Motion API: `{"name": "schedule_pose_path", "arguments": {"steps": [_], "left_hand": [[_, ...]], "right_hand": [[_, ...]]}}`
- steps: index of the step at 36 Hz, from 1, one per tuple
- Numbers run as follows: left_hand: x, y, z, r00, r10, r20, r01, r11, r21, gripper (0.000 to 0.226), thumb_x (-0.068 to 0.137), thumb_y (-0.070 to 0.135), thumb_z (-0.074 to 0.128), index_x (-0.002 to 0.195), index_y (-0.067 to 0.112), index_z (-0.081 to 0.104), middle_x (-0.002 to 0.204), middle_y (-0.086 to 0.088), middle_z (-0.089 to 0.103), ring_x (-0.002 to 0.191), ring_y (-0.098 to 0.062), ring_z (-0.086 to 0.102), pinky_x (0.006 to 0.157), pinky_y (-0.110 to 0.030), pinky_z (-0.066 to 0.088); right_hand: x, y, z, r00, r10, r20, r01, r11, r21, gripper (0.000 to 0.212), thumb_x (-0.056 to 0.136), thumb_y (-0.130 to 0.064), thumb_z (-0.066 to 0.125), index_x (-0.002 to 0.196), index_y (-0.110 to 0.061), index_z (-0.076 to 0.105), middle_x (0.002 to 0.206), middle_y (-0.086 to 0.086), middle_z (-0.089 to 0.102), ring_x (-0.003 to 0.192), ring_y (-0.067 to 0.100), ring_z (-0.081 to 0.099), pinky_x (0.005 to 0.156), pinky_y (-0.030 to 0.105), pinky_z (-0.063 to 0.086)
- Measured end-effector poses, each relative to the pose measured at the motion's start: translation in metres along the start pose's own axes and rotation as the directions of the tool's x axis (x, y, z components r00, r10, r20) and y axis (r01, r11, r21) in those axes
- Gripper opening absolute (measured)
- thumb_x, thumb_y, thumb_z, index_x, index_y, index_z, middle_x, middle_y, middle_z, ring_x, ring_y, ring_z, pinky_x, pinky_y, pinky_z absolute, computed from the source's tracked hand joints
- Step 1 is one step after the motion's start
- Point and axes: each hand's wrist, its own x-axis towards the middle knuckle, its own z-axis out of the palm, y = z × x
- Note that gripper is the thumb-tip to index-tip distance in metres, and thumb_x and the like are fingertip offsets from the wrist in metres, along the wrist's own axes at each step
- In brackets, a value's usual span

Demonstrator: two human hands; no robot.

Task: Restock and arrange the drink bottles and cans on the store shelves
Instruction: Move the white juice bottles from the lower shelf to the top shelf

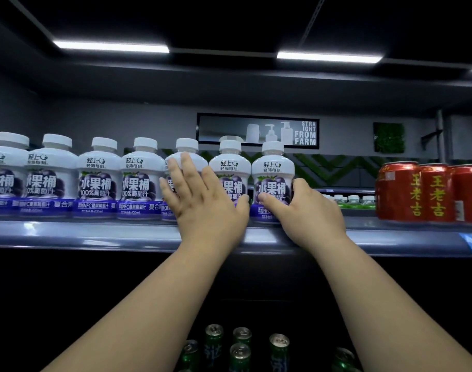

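Note:
A row of several white grape-juice bottles with purple labels stands along the grey shelf (82, 234). My left hand (202, 200) lies flat with straight fingers against the front of two neighbouring bottles, one (188, 154) at the fingertips and one (230, 167) by the thumb. My right hand (307, 210) grips the lower part of the rightmost bottle (273, 170), thumb across its label and fingers curled round its right side. All bottles stand upright with white caps on.
Three red cans (414, 191) stand on the same shelf to the right, with a gap between them and the bottles. Green cans (240, 350) sit on a lower level between my forearms. Small green-capped bottles (352, 201) show behind the gap.

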Motion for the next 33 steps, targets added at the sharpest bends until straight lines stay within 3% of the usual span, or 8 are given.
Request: {"name": "schedule_pose_path", "arguments": {"steps": [7,11,16,29,33], "left_hand": [[-0.0021,0.0025,-0.0001,0.999,0.035,0.006,-0.035,0.999,-0.012,0.084,0.093,0.049,0.04,0.155,0.008,0.001,0.16,-0.017,-0.025,0.146,-0.036,-0.029,0.118,-0.055,-0.016],[-0.0021,0.0015,0.0005,0.999,0.044,-0.006,-0.045,0.999,-0.028,0.082,0.093,0.046,0.039,0.156,0.006,0.003,0.162,-0.016,-0.022,0.147,-0.035,-0.027,0.118,-0.056,-0.015],[0.0008,-0.0002,0.0004,0.999,0.021,0.026,-0.02,1.0,-0.016,0.093,0.091,0.065,0.038,0.155,0.006,0.006,0.161,-0.014,-0.024,0.147,-0.035,-0.029,0.118,-0.056,-0.015],[-0.0014,0.0012,0.0007,0.999,0.048,0.014,-0.047,0.998,-0.028,0.083,0.094,0.048,0.039,0.156,0.005,0.005,0.162,-0.017,-0.021,0.148,-0.036,-0.025,0.119,-0.054,-0.014],[-0.0025,0.0015,-0.0015,0.998,0.058,0.025,-0.057,0.997,-0.052,0.084,0.092,0.047,0.042,0.156,0.007,0.004,0.162,-0.017,-0.02,0.148,-0.036,-0.025,0.119,-0.051,-0.015]], "right_hand": [[0.0003,0.001,0.001,1.0,-0.01,0.011,0.01,1.0,0.014,0.068,0.084,-0.084,0.039,0.104,-0.02,0.049,0.108,0.002,0.068,0.102,0.031,0.062,0.082,0.041,0.044],[0.0004,0.0008,0.0033,1.0,0.0,-0.005,0.0,1.0,-0.007,0.069,0.084,-0.085,0.037,0.104,-0.02,0.049,0.106,0.003,0.069,0.1,0.031,0.062,0.081,0.041,0.044],[0.0005,0.0011,0.0056,0.999,0.004,-0.048,-0.005,1.0,-0.027,0.07,0.083,-0.085,0.037,0.103,-0.018,0.048,0.103,0.004,0.069,0.099,0.031,0.063,0.081,0.041,0.046],[0.0001,0.0011,0.0039,0.998,-0.013,-0.061,0.01,0.999,-0.052,0.068,0.086,-0.081,0.039,0.106,-0.016,0.049,0.104,0.006,0.069,0.1,0.032,0.062,0.079,0.041,0.041],[-0.0035,-0.0011,0.0039,0.991,0.01,-0.134,-0.026,0.993,-0.116,0.067,0.085,-0.08,0.037,0.104,-0.018,0.052,0.097,0.005,0.069,0.096,0.031,0.061,0.083,0.042,0.042]]}}
